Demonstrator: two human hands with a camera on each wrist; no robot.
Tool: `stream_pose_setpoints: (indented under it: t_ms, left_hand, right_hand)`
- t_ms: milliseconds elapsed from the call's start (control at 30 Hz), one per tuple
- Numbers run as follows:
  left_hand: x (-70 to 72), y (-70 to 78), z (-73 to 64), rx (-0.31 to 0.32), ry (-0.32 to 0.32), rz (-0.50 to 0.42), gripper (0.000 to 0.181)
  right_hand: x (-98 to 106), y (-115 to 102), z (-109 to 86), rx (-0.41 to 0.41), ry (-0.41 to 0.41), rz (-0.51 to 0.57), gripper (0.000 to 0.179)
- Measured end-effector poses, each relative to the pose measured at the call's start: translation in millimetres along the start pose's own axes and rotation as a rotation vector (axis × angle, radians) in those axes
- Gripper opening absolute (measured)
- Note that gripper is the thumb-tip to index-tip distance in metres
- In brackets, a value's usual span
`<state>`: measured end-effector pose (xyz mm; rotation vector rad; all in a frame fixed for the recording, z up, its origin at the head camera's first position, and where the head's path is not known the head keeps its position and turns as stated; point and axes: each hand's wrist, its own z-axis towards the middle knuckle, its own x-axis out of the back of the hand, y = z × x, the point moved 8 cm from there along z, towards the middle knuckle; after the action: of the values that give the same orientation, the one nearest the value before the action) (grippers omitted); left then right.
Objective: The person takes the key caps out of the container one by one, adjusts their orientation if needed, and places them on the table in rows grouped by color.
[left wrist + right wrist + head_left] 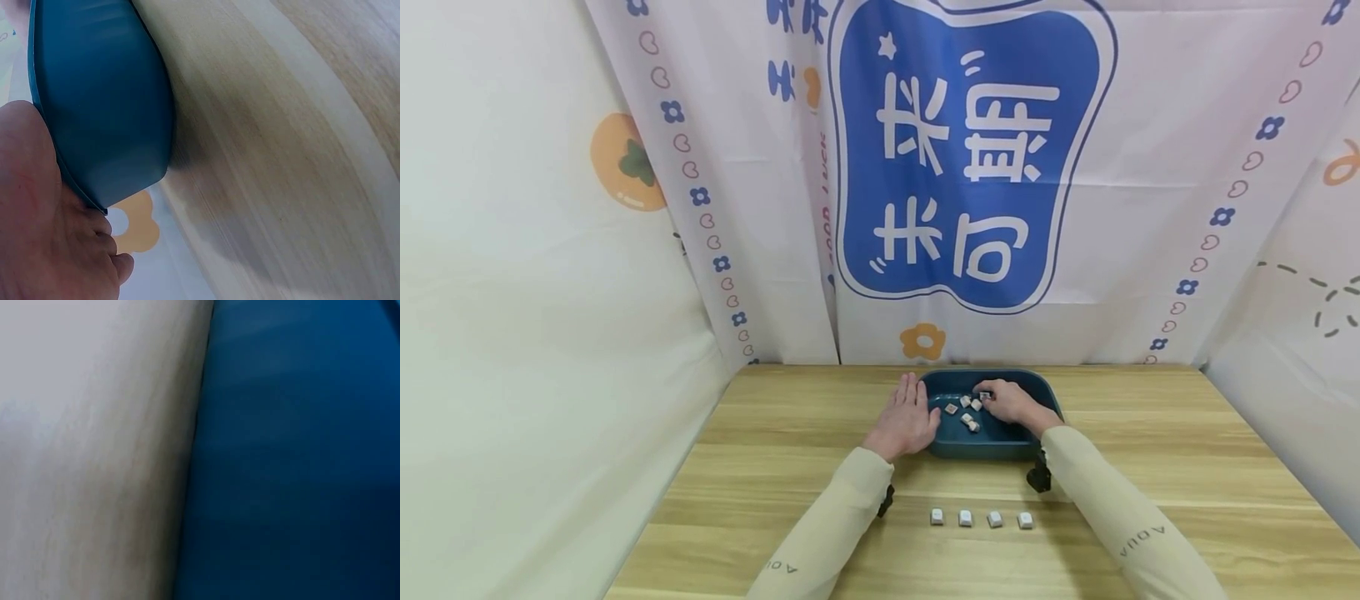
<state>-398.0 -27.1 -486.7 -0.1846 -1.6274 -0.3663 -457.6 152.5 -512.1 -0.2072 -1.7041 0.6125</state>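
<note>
A small pale keycap [985,396] sits at the fingertips of a person's right hand [1011,402], inside a dark teal tray [985,451] near its back wall. The fingers curl about it and appear to pinch it between thumb and fingertip, though the contact is partly hidden. Around it on the tray floor lie loose keycaps [951,409], turned various ways — two of them touching nearer the front, the others closer to the hand.

At the tray's left side, the left hand [902,423] lies with its fingers straight and together, clamped on nothing; the left wrist view shows it against the rim. It seems to steady the tray. The right wrist view, blurred, shows only the tray's wall and the table beside it.

On the table [775,483] in front, four white keycaps [966,518] stand apart in a row, roughly evenly spaced. The step in hand looks to be picking one piece out of the tray; the next move would call for a secure pinch and a lift clear of the rim — without knocking its neighbors. Behind, a white cloth [775,250] printed with a large blue sign [970,167] hangs along the table's far edge.
</note>
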Motion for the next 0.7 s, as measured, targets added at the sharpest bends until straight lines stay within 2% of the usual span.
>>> stream_pose_setpoints:
  t_ms: [233,400,700]
  left_hand:
    - [0.1,0.0,-1.4,-0.003,-0.001,-0.008,0.066]
    - [-0.2,0.0,-1.0,-0.004,-0.003,-0.016,0.066]
    - [-0.9,0.2,-2.1,-0.003,-0.006,-0.024,0.066]
  right_hand:
    - [1.6,-3.6,-2.0,-0.002,0.001,-0.040,0.033]
    - [2.6,-4.9,-2.5,0.009,0.032,-0.072,0.032]
    - [3.5,-1.4,-2.5,-0.033,0.046,-0.102,0.029]
